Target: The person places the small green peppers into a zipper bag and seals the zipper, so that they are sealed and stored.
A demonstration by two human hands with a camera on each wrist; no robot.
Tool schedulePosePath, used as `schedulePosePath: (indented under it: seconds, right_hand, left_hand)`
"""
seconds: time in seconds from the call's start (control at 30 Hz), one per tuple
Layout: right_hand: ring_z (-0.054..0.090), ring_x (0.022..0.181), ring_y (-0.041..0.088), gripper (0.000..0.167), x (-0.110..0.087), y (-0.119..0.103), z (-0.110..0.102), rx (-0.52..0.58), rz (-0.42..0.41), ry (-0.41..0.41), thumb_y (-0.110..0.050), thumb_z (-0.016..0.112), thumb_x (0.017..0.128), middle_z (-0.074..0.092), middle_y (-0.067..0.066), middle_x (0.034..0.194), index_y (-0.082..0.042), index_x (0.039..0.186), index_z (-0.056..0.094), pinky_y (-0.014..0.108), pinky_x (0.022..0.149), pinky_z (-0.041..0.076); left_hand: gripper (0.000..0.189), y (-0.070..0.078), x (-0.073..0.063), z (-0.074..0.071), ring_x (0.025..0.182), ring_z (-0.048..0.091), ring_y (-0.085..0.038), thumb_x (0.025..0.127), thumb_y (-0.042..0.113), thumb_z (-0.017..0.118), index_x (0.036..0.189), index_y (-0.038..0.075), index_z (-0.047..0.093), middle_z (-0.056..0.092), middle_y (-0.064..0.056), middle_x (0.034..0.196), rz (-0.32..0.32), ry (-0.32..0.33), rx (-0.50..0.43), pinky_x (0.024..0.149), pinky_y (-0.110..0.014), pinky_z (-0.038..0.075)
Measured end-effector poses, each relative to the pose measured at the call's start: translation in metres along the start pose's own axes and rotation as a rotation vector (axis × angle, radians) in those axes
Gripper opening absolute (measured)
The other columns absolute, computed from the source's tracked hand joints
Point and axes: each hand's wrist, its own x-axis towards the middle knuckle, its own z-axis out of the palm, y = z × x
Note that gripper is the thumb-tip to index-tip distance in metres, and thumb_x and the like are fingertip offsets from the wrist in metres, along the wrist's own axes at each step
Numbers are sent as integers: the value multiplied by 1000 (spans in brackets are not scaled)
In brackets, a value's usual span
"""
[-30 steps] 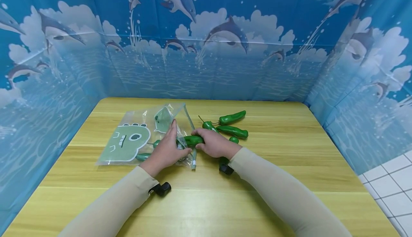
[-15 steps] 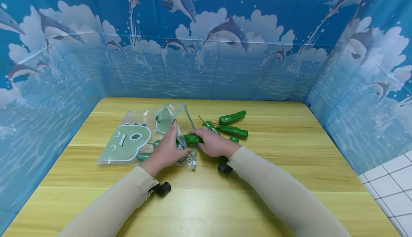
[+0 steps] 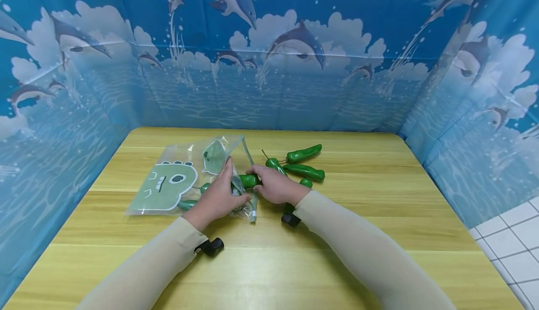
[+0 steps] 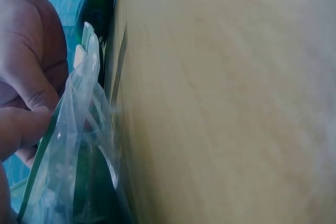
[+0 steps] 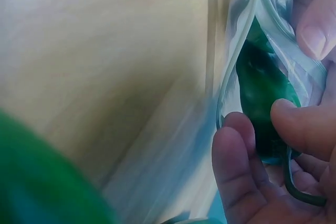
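A clear zip bag point(image 3: 143, 200) with a green dinosaur print lies on the table, its mouth facing right. My left hand point(image 3: 214, 202) holds the mouth's edge, thumb at the rim. Inside the bag, green peppers point(image 3: 187, 205) show through the plastic, partly hidden by the left hand. My right hand point(image 3: 275, 186) grips a green chili pepper point(image 3: 247, 181) at its stem end, the far end inside the mouth. In the right wrist view, thumb and fingers surround this pepper point(image 5: 262, 93), its stem curving toward the palm.
Right of the bag, several loose green peppers point(image 3: 305, 171) lie on the wooden table point(image 3: 358, 207), some partly behind the right hand and wrist. A dolphin-print curtain point(image 3: 269, 90) encloses the table's back and sides. Both wrists carry small black cameras point(image 3: 212, 247).
My right hand has moved slightly left and forward, and the pepper sits a little deeper in the bag's mouth. The left hand has stayed in place.
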Motion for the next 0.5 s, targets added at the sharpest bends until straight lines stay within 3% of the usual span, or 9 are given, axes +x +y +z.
schedulePosePath:
  seconds: [0.5]
  right_hand:
    - [64, 129, 26, 46, 8, -9, 1, -16, 19, 6, -12, 59, 108, 64, 11, 145, -10, 153, 52, 44, 107, 54]
  left_hand:
    - [126, 3, -1, -1, 158, 27, -44, 89, 46, 81, 169, 16, -12, -3, -9, 179, -9, -13, -4, 123, -60, 37]
